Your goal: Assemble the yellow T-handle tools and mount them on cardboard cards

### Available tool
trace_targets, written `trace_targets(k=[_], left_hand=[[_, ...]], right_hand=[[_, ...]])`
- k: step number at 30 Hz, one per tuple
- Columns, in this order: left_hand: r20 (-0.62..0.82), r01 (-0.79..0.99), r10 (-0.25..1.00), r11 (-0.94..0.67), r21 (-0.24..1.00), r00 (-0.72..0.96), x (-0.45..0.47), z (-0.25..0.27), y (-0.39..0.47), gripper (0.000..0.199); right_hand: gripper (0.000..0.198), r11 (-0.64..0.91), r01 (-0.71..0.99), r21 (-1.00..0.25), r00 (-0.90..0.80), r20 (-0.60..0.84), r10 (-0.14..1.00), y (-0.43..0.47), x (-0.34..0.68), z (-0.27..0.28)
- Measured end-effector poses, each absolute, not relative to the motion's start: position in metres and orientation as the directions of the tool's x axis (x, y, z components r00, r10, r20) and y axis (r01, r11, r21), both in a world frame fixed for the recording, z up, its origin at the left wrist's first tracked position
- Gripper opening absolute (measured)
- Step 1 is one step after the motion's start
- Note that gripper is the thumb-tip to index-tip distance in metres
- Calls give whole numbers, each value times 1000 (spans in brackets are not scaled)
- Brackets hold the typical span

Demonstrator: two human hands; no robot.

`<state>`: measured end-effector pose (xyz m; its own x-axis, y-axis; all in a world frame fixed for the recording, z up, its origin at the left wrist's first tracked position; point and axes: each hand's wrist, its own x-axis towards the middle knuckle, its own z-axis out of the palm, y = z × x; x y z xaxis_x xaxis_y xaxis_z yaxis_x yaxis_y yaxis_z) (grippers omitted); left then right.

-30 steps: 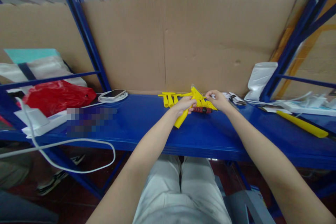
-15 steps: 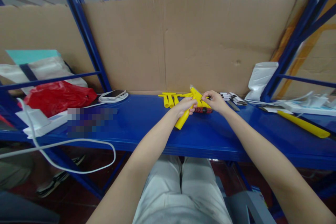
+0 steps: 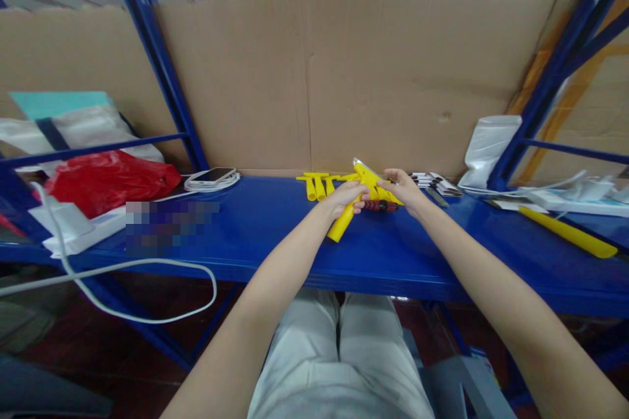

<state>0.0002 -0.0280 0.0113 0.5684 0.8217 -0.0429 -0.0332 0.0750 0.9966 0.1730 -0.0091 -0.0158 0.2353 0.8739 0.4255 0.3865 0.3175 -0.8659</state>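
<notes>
My left hand (image 3: pixel 350 198) is closed around the handle of a yellow scraper (image 3: pixel 340 228), tilted with its wide head up and away from me. Along the head's far edge runs a pale, shiny blade-like strip (image 3: pixel 361 163). My right hand (image 3: pixel 403 190) has its thumb and forefinger pinched at the right end of that head. Several more yellow scrapers (image 3: pixel 320 191) lie in a row behind the left hand, some partly hidden by my hands. Just below the hands is a red and black tool handle (image 3: pixel 382 206), perhaps a screwdriver.
On the blue table (image 3: pixel 275 229), small white and black packets (image 3: pixel 437 182) lie right of my hands. Farther right are a white pouch (image 3: pixel 491 147) and a long yellow tool (image 3: pixel 567 232). A phone (image 3: pixel 213 175), red bag (image 3: pixel 113 180) and white cable (image 3: pixel 147 263) are left. Cardboard (image 3: pixel 368 78) stands behind.
A small dark item showed at my right fingertips before; it no longer shows. The right fingers have shifted slightly onto the scraper head's end. The left hand keeps its grip.
</notes>
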Motion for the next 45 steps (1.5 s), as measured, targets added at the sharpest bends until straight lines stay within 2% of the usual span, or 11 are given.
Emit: trace_targets(k=[5,12,14,19,24,27,31,33,37,41,45], left_hand=[[-48,-65,822,103,993,567,-1,9,-24,19],[-45,-96,834,116,989,550,-1,9,-21,22],[-47,-100,851,116,988,524,-1,9,-21,23],[-77,-105,891,138,985,448,0,9,-19,25],[-62,-147,909,134,980,412,1,3,-13,23],[-57,-170,912,136,976,405,1,1,-10,22],[-53,-202,926,137,970,374,1,2,-10,22],[-53,-213,931,138,967,361,1,3,-11,23],[-68,-203,939,143,969,336,2,6,-13,24],[-89,-199,949,154,968,304,2,7,-16,25],[-104,-197,949,167,966,297,1,7,-17,24]], right_hand=[[51,286,522,-803,198,440,876,-3,179,-24],[52,175,925,-336,79,623,778,-16,179,-13],[43,143,954,-264,33,564,825,-22,181,-6],[27,195,969,-153,-170,162,972,-34,187,3],[22,198,972,-125,-187,97,978,-33,190,-2],[23,214,960,-181,-204,68,977,-32,192,-4],[22,232,841,-489,-257,17,966,-36,197,-1],[26,224,741,-633,-234,69,970,-39,198,3],[38,286,483,-827,-40,306,951,-39,199,9],[49,465,260,-846,165,513,842,-34,198,12],[53,574,170,-801,316,596,738,-29,202,15]])
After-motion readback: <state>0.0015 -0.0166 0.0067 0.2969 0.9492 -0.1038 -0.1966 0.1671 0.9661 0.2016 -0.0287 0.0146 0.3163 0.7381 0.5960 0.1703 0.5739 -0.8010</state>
